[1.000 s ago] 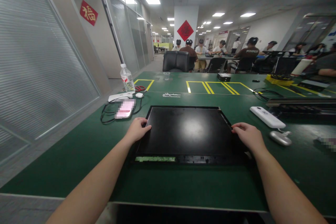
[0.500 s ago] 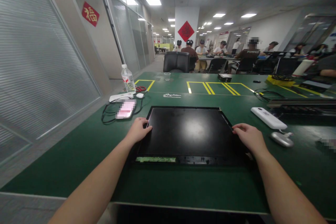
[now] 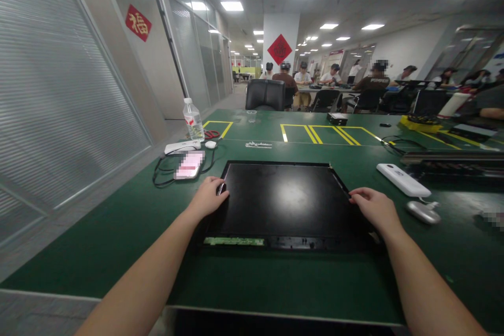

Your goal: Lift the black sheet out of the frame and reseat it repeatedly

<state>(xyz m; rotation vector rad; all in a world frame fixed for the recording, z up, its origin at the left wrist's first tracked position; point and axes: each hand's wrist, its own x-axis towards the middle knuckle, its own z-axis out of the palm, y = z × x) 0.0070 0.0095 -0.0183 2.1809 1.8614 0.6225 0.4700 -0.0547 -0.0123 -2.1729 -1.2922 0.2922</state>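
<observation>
A flat black monitor panel [image 3: 283,199] lies screen-down on the green table [image 3: 118,231], with a green circuit strip [image 3: 233,241] along its near edge. My left hand [image 3: 207,198] grips the panel's left edge, fingers curled over it. My right hand [image 3: 374,209] holds the right edge the same way, fingers folded onto the rim. Both forearms reach in from the bottom of the view.
Left of the panel lie a phone [image 3: 189,165], black cables [image 3: 161,173], a white device [image 3: 181,146] and a water bottle [image 3: 193,119]. On the right sit a white box [image 3: 402,179], a silver mouse [image 3: 423,212] and a dark tray [image 3: 452,160]. Several people sit at far tables behind a black chair [image 3: 264,95].
Nothing has visibly moved; only the camera has tilted slightly, shifting the scene down a little.
</observation>
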